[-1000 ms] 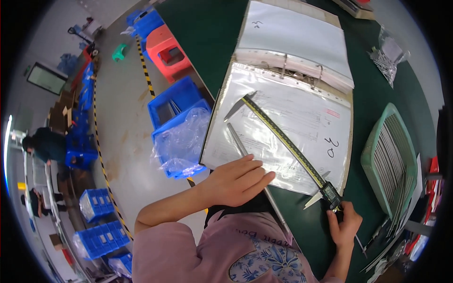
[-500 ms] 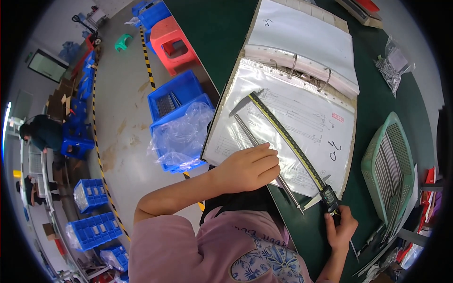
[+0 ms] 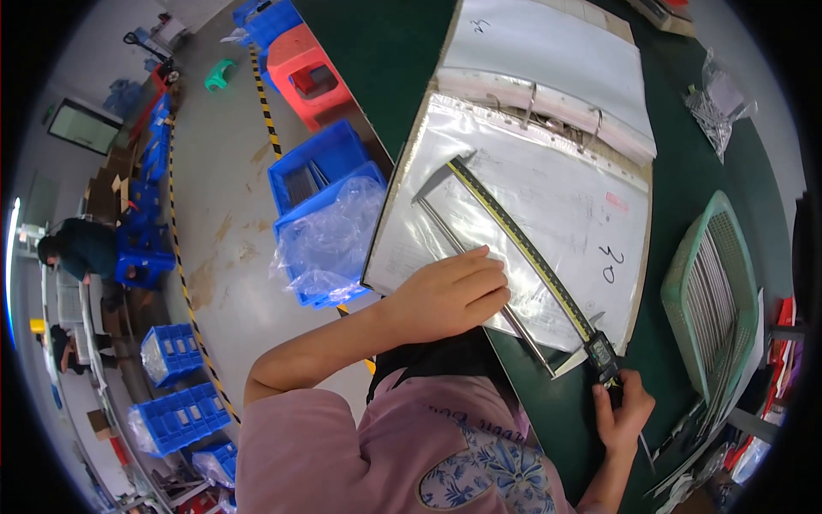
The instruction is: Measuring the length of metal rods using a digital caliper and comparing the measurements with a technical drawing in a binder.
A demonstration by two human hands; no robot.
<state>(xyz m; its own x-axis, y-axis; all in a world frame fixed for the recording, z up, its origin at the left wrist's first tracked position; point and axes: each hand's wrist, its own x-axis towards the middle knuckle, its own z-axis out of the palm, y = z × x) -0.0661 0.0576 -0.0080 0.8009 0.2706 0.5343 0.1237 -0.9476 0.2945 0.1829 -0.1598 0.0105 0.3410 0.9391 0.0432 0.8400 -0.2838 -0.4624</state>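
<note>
Head view: your left hand lies flat, fingers nearly straight, pressing a long thin metal rod against the plastic sleeve page of the open ring binder on the green table. Your right hand is curled around the slider end of a long digital caliper, laid diagonally over the page beside the rod. Green basket right; blue crates on the floor, left.

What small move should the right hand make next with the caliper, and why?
Probably slide the caliper's moving head up along the beam. The thin metal rod lies between the two jaws, held flat by the left hand, but the lower jaw looks slightly clear of its end. The right hand has its grip there.
</note>
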